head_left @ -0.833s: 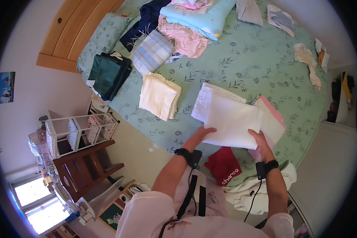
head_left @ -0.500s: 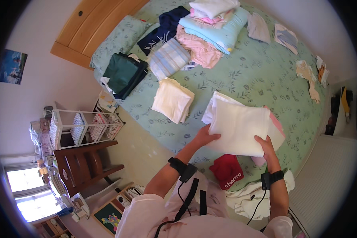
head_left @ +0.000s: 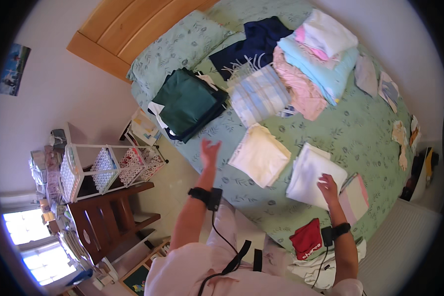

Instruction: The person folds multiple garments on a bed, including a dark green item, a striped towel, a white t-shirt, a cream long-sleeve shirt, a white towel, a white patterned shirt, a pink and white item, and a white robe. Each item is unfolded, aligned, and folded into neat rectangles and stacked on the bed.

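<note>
- While the head view looks down on a green floral bed (head_left: 330, 138), the right hand (head_left: 327, 186) lies flat, fingers spread, on a folded white cloth (head_left: 308, 178) near the bed's edge.
- Beside that cloth lie a cream folded cloth (head_left: 260, 154) to the left and a pink-edged folded piece (head_left: 355, 197) to the right, touching it.
- Lifted over the bed's edge, the left hand (head_left: 209, 150) is open and holds nothing.
- Judged from this, pressing evenly across the white cloth would flatten its fold; keeping its edges square with the pile matters.
- Further up the bed sit a dark green stack (head_left: 188, 102) and a pale blue pile (head_left: 315, 66).
</note>
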Demonstrator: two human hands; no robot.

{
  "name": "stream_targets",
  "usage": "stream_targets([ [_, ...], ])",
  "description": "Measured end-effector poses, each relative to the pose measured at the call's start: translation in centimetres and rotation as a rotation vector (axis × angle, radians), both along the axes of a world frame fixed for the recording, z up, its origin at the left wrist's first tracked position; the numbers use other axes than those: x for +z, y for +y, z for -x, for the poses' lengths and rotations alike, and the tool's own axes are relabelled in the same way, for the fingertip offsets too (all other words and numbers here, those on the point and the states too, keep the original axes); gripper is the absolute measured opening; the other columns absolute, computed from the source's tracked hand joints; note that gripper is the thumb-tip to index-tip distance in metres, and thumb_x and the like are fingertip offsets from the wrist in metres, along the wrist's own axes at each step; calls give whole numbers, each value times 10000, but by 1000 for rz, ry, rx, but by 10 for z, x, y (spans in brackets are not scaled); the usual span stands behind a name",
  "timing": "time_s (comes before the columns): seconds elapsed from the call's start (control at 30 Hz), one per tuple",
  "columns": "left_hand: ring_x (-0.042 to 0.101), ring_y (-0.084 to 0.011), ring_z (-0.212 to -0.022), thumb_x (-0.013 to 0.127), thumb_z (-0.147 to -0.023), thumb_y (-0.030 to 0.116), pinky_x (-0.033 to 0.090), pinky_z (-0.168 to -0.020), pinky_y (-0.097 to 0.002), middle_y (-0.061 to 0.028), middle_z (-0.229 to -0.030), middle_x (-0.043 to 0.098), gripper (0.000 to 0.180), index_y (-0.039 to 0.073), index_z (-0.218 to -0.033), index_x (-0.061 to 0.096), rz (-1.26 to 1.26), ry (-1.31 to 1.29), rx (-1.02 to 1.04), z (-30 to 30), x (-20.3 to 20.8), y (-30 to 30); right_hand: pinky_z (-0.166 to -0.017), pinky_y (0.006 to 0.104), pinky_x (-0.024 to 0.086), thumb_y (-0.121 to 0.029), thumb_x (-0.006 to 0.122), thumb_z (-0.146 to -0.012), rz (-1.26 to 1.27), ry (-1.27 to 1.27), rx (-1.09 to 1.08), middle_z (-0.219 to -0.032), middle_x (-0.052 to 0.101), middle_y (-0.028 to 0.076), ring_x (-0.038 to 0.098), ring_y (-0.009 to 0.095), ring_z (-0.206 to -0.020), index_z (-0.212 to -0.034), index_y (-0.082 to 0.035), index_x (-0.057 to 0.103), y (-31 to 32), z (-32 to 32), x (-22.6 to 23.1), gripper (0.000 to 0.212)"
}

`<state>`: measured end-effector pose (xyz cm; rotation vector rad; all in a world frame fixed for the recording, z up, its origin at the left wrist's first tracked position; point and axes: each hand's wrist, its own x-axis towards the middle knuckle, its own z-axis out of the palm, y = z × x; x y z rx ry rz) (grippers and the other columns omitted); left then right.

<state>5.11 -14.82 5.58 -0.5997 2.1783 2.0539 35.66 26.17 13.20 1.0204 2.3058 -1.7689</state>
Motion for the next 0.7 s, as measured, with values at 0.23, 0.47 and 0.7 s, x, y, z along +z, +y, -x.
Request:
stream_targets([
  [0.23,535,-225,-1021,832,-630,252,427,-877,-333,-163,-1157,540,785,-59,-1217,415,657,-29,256,148,20,-158,-748,297,491,-228,744,-741,233,-9,180,-1085,575,129,586,210,-938,-1159,4,489,-201,287,-77,542],
  [0.47,466,-216,-1147,769,-689,344,376,-918,-398,-65,-1221,518,744,74,-1288,420,-220,-478,-167,193,-11,-199,-926,392,407,-412,755,-677,-578,274,394,-1169,521,232,500,353,-1098,-1190,46,435,-273,491,-74,759],
  [0.7,474,-207,-1155,752,-739,236,361,-995,-318,-93,-1269,489,727,-21,-1306,378,-331,-455,-211,198,-43,-212,-863,372,449,-524,748,-624,-282,-195,551,-1086,590,208,581,350,-988,-1181,25,469,-270,539,-67,830],
])
